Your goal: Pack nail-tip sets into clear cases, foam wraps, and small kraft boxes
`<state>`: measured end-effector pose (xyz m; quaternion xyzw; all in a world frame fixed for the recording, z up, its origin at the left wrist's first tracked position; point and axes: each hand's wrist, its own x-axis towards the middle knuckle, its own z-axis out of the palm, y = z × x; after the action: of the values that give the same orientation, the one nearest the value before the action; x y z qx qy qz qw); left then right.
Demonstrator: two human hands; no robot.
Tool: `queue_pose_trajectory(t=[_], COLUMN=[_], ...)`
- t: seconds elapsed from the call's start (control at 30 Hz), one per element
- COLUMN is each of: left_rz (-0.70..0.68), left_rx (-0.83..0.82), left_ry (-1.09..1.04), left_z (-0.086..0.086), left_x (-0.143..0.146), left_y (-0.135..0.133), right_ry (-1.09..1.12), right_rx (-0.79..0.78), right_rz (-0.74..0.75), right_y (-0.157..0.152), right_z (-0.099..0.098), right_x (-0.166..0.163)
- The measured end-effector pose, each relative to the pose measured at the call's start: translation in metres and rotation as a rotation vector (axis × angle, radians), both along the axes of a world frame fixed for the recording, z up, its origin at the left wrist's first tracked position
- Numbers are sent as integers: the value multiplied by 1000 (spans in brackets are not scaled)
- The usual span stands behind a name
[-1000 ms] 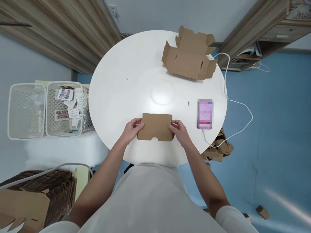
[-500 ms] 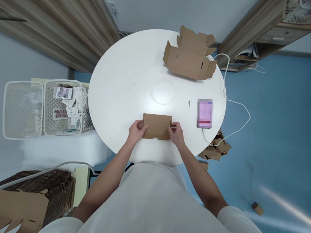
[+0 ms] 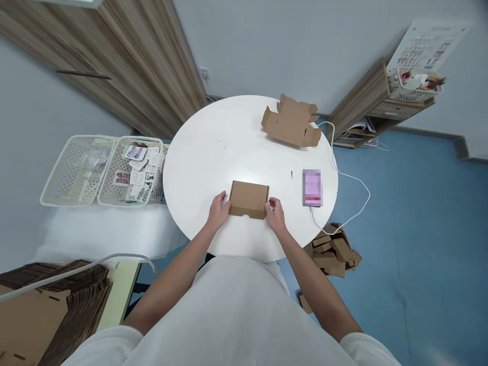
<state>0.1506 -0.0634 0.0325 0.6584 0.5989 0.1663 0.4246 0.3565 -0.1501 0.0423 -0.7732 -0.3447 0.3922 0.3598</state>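
A small closed cardboard box lies on the white round table close to its front edge. At the box's left side, my left hand is open, its fingers apart and its thumb by the front left corner. My right hand holds the opposite side, thumb against the front right corner and fingers curled along the edge. An unfolded cardboard box blank with raised flaps rests at the far right of the table.
Right of the box lies a phone with a white cable. White baskets, one holding blister-like packs, stand at left. Flat cardboard is stacked at lower left. Small boxes are piled on the floor at right.
The view has tilted up, so the table appears smaller and more wall shows. The left fingers have loosened from the box's side, and more of the box's front face is visible.
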Motion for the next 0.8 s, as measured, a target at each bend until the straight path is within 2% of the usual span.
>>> queue_pose_trajectory(t=[0.13, 0.23, 0.47, 0.6, 0.8], left_rz=[-242, -339, -410, -411, -444], left_rx=[68, 79, 88, 171, 208], left_ry=[35, 33, -71, -17, 144], left_z=[-4, -4, 9, 20, 47], left_x=[-23, -25, -25, -41, -53], left_y=[-11, -11, -18, -33, -35], right_ry=[-130, -132, -14, -28, -45], right_rx=[126, 148, 120, 65, -26], right_rz=[175, 308, 305, 340, 436], right_y=[-20, -25, -31, -48, -51], right_z=[-3, -9, -17, -5, 36], right_x=[0, -4, -21, -32, -34])
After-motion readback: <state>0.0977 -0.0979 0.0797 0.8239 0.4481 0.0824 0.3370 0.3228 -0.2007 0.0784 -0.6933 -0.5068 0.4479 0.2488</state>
